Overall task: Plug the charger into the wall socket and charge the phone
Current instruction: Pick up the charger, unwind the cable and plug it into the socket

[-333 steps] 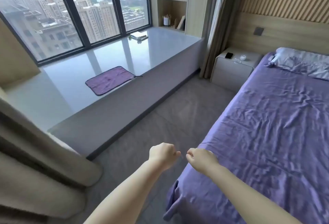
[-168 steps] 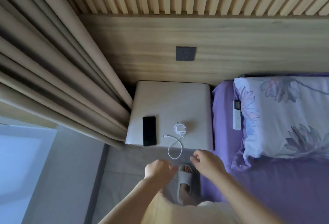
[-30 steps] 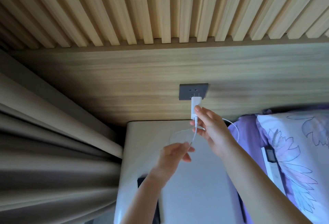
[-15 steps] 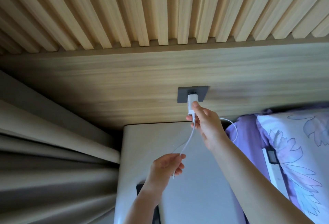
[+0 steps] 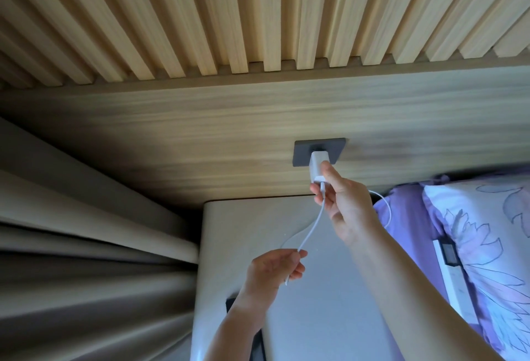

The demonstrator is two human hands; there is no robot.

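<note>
The white charger [image 5: 317, 163] sits plugged into the dark grey wall socket [image 5: 304, 151] on the wooden panel. My right hand [image 5: 341, 203] pinches the charger's lower end, where the white cable [image 5: 315, 223] leaves it. The cable runs down and left to my left hand [image 5: 274, 270], which is closed around it near its free plug end. The black phone [image 5: 255, 343] lies on the white nightstand [image 5: 329, 303], mostly hidden behind my left forearm.
Beige curtains [image 5: 86, 246] hang to the left of the nightstand. On the right is a bed with purple sheets and a flowered pillow [image 5: 487, 246]; a white remote [image 5: 447, 272] lies beside the pillow. Wooden slats [image 5: 258, 16] cover the wall above the socket.
The charger has gone from just below the socket into it. My left hand has drawn down and left along the cable, pulling it straighter.
</note>
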